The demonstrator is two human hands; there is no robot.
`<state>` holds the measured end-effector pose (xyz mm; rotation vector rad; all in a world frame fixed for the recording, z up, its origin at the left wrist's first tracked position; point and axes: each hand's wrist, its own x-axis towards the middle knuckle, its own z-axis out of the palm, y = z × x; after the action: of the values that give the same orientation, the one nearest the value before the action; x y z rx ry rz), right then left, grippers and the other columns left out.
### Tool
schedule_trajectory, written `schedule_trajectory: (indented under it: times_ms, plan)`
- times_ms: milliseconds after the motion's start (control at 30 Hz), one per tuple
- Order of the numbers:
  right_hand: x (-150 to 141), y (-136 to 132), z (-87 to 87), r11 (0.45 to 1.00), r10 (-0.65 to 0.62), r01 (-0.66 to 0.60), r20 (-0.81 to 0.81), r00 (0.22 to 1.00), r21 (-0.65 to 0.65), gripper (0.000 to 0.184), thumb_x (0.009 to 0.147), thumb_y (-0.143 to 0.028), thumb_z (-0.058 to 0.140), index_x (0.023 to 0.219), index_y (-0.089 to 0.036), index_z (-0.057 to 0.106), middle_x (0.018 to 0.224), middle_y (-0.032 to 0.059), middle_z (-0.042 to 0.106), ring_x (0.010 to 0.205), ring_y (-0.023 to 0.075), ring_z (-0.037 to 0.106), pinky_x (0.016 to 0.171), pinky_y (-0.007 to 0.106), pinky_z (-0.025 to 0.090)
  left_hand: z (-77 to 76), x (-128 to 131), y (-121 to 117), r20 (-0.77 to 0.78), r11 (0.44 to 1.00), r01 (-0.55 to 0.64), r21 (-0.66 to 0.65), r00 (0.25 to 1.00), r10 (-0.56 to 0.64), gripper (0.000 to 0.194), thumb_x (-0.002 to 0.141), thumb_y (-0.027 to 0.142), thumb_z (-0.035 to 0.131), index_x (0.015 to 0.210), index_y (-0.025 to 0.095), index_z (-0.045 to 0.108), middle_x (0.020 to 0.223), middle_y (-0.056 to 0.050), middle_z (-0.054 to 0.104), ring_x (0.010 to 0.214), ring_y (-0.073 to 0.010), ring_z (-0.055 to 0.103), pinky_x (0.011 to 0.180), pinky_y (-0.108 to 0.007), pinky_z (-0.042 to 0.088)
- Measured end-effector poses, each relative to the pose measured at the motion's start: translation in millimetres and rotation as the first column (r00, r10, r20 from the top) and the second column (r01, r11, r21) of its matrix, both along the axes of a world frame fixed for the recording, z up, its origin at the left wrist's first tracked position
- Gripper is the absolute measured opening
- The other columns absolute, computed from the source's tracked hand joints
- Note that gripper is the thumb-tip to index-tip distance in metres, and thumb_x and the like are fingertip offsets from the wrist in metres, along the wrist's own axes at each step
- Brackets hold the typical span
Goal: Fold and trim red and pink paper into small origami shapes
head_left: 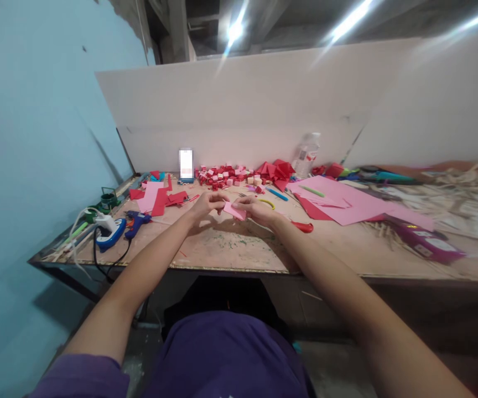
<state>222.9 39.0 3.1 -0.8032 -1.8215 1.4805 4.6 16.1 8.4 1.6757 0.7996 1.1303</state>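
A small piece of pink paper (pixel 234 211) is held just above the table between my two hands. My left hand (pixel 211 204) pinches its left edge, thumb and forefinger closed. On the other side my right hand (pixel 253 209) has its fingers closed on the paper's right part. Right behind the hands lies a heap of small red and pink paper cubes (pixel 226 176). A yellow scissor handle (pixel 267 203) shows beside my right hand, and a red handle (pixel 303 226) sticks out past my right forearm.
Left on the table (pixel 222 251) are a blue glue gun (pixel 137 221), a power strip (pixel 112 235) with cords, and red paper scraps (pixel 160 202). A lit phone (pixel 186 165) stands at the back. Rightward are a plastic bottle (pixel 306 155), pink sheets (pixel 347 202) and a purple box (pixel 430 240).
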Motion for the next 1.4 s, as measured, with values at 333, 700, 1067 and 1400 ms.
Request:
schedule_trajectory:
  times_ms: [333, 700, 1067, 1400]
  plan:
    - [2.4, 3.9, -5.9, 0.979, -0.063, 0.034, 0.138, 0.988, 0.200, 0.035, 0.081, -0.049, 0.075, 0.066, -0.017, 0.070, 0.062, 0.0009, 0.057, 0.057, 0.0131, 0.046, 0.052, 0.028, 0.032, 0.2, -0.5, 1.5, -0.085, 0.997, -0.040, 0.065, 0.995, 0.045, 0.008, 0.070, 0.019, 0.072, 0.075, 0.014, 0.069, 0.062, 0.001, 0.062, 0.056, -0.0100, 0.054, 0.060, -0.025, 0.044]
    - [0.0, 5.4, -4.3, 0.952, -0.125, 0.063, 0.194, 0.973, 0.299, 0.037, 0.083, -0.051, 0.070, 0.067, -0.018, 0.066, 0.061, -0.0015, 0.052, 0.058, 0.0135, 0.047, 0.055, 0.028, 0.036, -2.8, -2.2, 5.1, -0.107, 0.995, -0.080, 0.063, 0.990, 0.086, 0.016, 0.077, 0.030, 0.068, 0.075, 0.015, 0.068, 0.061, 0.001, 0.059, 0.056, -0.0111, 0.054, 0.060, -0.025, 0.044]
    - [-0.4, 7.0, -8.2, 0.984, -0.055, 0.019, 0.206, 0.977, 0.175, 0.037, 0.085, -0.052, 0.074, 0.079, -0.016, 0.076, 0.081, 0.0082, 0.076, 0.069, 0.0195, 0.068, 0.065, 0.030, 0.056, -4.4, -3.0, 13.4, -0.137, 0.977, -0.195, 0.084, 0.969, 0.205, 0.021, 0.079, 0.029, 0.073, 0.066, 0.015, 0.066, 0.054, 0.003, 0.054, 0.052, -0.0101, 0.049, 0.055, -0.024, 0.039]
    - [-0.2, 7.5, -7.2, 0.978, -0.110, 0.069, 0.201, 0.973, 0.199, 0.042, 0.087, -0.055, 0.074, 0.079, -0.014, 0.078, 0.079, 0.0109, 0.077, 0.068, 0.0185, 0.070, 0.062, 0.027, 0.057, -5.3, -4.8, 17.2, -0.104, 0.965, -0.257, 0.046, 0.960, 0.261, 0.017, 0.089, 0.024, 0.067, 0.076, 0.016, 0.061, 0.057, 0.004, 0.056, 0.049, -0.0086, 0.051, 0.052, -0.021, 0.041]
